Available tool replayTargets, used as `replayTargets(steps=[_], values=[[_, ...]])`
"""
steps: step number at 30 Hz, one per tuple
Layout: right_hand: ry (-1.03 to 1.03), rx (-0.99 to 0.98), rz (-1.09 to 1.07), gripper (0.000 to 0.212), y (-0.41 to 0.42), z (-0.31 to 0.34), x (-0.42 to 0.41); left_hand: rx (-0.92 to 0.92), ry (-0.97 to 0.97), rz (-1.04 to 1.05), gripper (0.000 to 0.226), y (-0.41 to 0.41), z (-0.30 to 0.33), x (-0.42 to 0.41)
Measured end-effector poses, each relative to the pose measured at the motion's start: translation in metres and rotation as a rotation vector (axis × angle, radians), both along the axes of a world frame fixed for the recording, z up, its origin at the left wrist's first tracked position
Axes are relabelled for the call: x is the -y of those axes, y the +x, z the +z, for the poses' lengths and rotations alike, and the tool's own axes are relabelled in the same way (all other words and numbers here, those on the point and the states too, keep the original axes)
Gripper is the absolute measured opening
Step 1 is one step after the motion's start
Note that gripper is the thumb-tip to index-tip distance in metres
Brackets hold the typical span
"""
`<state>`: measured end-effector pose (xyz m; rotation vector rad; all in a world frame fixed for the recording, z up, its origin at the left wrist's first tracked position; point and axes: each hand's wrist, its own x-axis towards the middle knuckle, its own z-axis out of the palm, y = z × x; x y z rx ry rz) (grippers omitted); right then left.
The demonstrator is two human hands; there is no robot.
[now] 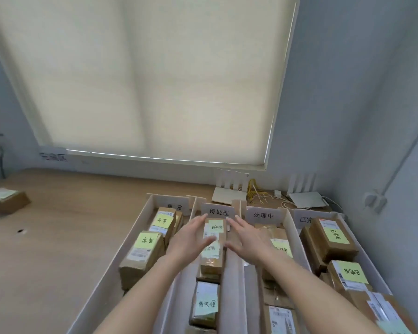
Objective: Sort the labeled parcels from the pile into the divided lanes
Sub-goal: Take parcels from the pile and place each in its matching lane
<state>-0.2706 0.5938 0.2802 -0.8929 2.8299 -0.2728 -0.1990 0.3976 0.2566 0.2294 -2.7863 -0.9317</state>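
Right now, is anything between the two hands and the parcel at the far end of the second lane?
Nothing visible. The left hand and right hand flank the parcel with straight fingers, below the lane label. Contact is unclear.

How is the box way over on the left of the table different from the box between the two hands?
The lone box sits by itself on the bare wooden table; the box between the hands lies inside a white divided lane. The lone box lies askew and looks blurred; the lane box points straight along its lane. The left hand and right hand flank only the lane box. Both are brown cardboard with a pale note on top.
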Motion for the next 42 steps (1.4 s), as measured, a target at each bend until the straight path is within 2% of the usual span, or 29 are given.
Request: replayTargets(steps=[4,8,11,16,20,27,35,42], values=[[-0.019,-0.082,0.161,0.077,0.099,0.054,0.108,-0.053,-0.047,0.081,0.076,0.114,0.049,0.106],[-0.029,-0.12,0.324,0.076,0.211,0.092,0.214,-0.021,-0.128,0.239,0.095,0.254,0.083,0.221],[-0.074,-0.141,0.43,0.075,0.288,0.121,0.286,0.004,-0.176,0.396,0.084,0.365,0.112,0.29],[-0.138,-0.178,0.645,0.072,0.402,0.159,0.392,0.013,-0.263,0.643,0.074,0.522,0.156,0.361],[-0.196,-0.214,0.78,0.071,0.475,0.181,0.454,-0.007,-0.27,0.751,0.074,0.601,0.173,0.393],[-0.157,-0.207,0.856,0.071,0.512,0.182,0.51,0.013,-0.254,0.787,0.075,0.639,0.183,0.431],[-0.093,-0.221,0.776,0.072,0.471,0.166,0.589,0.049,-0.246,0.773,0.075,0.619,0.173,0.515],[-0.063,-0.224,0.722,0.07,0.404,0.161,0.697,0.046,-0.238,0.73,0.074,0.551,0.171,0.621]])
